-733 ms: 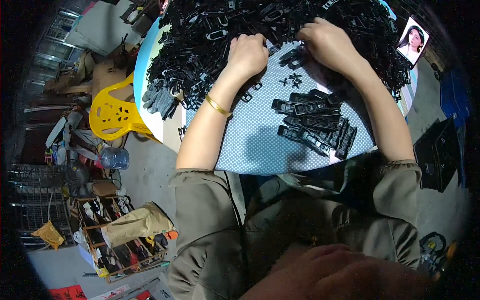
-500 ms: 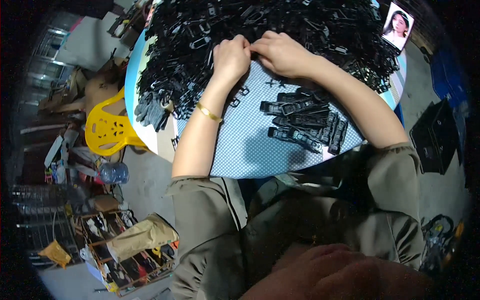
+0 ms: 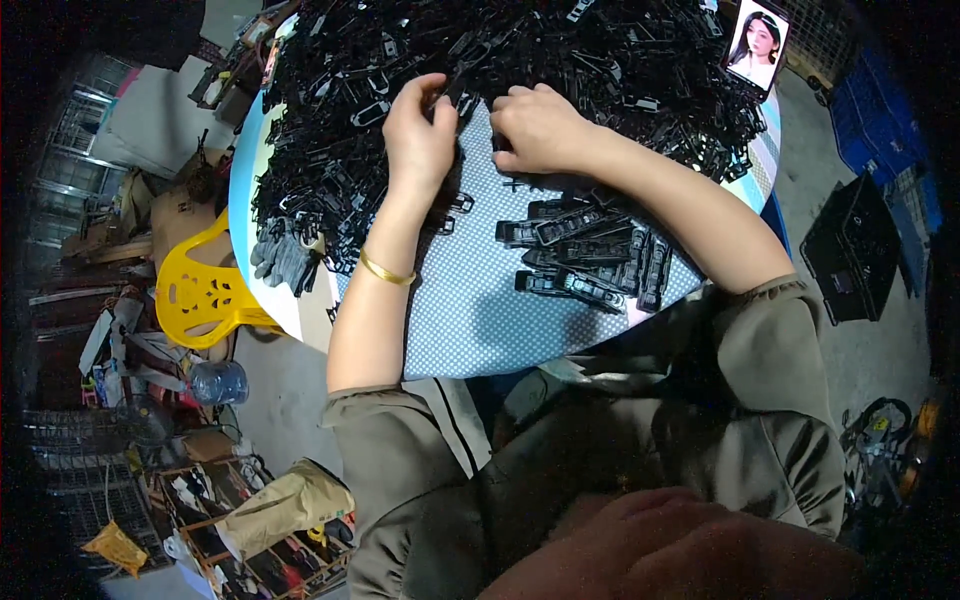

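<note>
Black parts beside wide left hand and curled right hand, grip unclear; blue crate, contents indistinct.

A loose olive-grey top is worn, its front darkened by shadow. The left sleeve and the right sleeve are ended near the elbows, where the cloth is gathered into puckered hems; deep folds are formed along both. The forearm above the left hand is ringed by a narrow, shiny gold-coloured bangle. The right hand is left bare.
</note>
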`<act>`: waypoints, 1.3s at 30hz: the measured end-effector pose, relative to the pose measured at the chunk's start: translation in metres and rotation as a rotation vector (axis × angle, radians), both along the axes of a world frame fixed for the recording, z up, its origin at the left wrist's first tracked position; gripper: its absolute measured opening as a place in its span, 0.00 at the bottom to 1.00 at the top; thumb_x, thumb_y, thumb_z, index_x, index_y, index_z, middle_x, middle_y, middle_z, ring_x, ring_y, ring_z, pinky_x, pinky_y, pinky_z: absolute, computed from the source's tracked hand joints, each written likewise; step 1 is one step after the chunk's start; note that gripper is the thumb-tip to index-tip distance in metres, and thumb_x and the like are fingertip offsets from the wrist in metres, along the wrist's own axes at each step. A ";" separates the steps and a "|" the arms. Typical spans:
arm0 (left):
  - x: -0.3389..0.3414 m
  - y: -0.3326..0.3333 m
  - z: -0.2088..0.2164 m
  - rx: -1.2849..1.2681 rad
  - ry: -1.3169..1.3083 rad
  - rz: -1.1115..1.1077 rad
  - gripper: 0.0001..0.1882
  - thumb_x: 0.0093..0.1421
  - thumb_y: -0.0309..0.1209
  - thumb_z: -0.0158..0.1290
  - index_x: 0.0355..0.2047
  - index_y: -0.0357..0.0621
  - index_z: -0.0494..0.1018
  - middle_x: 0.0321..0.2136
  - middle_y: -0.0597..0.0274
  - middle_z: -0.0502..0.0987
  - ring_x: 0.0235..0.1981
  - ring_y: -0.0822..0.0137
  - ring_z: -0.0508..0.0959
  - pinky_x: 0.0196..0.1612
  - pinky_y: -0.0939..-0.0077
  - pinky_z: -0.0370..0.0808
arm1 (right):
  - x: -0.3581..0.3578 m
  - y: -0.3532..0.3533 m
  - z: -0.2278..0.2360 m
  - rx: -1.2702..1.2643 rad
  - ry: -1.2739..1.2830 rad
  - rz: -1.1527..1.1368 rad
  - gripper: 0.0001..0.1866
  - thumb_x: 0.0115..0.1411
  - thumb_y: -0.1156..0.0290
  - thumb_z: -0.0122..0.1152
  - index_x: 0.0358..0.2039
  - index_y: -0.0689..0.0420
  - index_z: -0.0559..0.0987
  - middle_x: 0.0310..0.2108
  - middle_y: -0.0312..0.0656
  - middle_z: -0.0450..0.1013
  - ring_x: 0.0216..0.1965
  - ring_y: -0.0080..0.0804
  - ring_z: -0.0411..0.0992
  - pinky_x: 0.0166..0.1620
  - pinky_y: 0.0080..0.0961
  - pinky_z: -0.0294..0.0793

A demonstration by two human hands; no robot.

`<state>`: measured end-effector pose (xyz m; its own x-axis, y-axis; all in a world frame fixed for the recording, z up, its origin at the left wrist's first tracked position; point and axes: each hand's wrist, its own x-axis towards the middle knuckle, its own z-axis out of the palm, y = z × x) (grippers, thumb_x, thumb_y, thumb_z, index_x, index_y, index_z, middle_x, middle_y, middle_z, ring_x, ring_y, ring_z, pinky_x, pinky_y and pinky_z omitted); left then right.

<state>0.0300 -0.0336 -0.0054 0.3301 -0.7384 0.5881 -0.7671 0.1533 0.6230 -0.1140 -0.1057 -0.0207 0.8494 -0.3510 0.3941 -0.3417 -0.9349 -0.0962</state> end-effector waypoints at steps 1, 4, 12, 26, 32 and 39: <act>0.001 0.003 0.003 0.060 0.212 -0.058 0.11 0.52 0.25 0.49 0.36 0.35 0.71 0.24 0.59 0.73 0.22 0.71 0.71 0.26 0.80 0.68 | -0.001 0.001 0.001 -0.057 0.052 0.019 0.14 0.41 0.60 0.59 0.20 0.59 0.76 0.25 0.40 0.69 0.35 0.35 0.67 0.38 0.31 0.64; 0.009 0.008 0.007 0.135 0.726 -0.192 0.12 0.54 0.25 0.49 0.39 0.32 0.70 0.21 0.65 0.72 0.18 0.79 0.68 0.20 0.89 0.64 | -0.001 -0.001 -0.003 -0.114 0.031 0.138 0.11 0.43 0.62 0.58 0.18 0.58 0.75 0.24 0.37 0.70 0.34 0.33 0.66 0.37 0.30 0.62; 0.017 0.015 0.013 0.187 1.075 -0.260 0.14 0.55 0.24 0.49 0.42 0.32 0.68 0.24 0.64 0.71 0.21 0.77 0.69 0.24 0.90 0.70 | -0.002 0.006 0.004 0.079 -0.011 0.050 0.14 0.50 0.59 0.57 0.23 0.57 0.74 0.24 0.39 0.71 0.30 0.36 0.70 0.38 0.32 0.63; -0.001 0.020 0.013 0.324 1.025 -0.330 0.15 0.59 0.24 0.41 0.45 0.31 0.64 0.25 0.56 0.73 0.22 0.74 0.74 0.26 0.90 0.73 | -0.024 -0.019 0.023 0.633 -0.575 0.195 0.21 0.52 0.79 0.49 0.49 0.56 0.69 0.45 0.42 0.69 0.42 0.28 0.70 0.47 0.23 0.68; -0.027 0.031 0.019 0.373 1.146 -0.423 0.14 0.60 0.25 0.39 0.44 0.26 0.62 0.33 0.51 0.72 0.30 0.66 0.76 0.35 0.81 0.77 | -0.026 -0.007 0.032 1.052 -0.658 0.353 0.17 0.53 0.78 0.52 0.45 0.58 0.72 0.41 0.39 0.71 0.41 0.25 0.70 0.46 0.21 0.69; -0.023 0.031 0.015 0.304 1.235 -0.509 0.15 0.61 0.27 0.39 0.44 0.27 0.62 0.36 0.48 0.71 0.36 0.57 0.76 0.43 0.71 0.75 | -0.023 -0.007 0.027 0.569 -0.544 0.371 0.07 0.50 0.79 0.55 0.32 0.63 0.76 0.34 0.38 0.71 0.37 0.26 0.70 0.41 0.18 0.69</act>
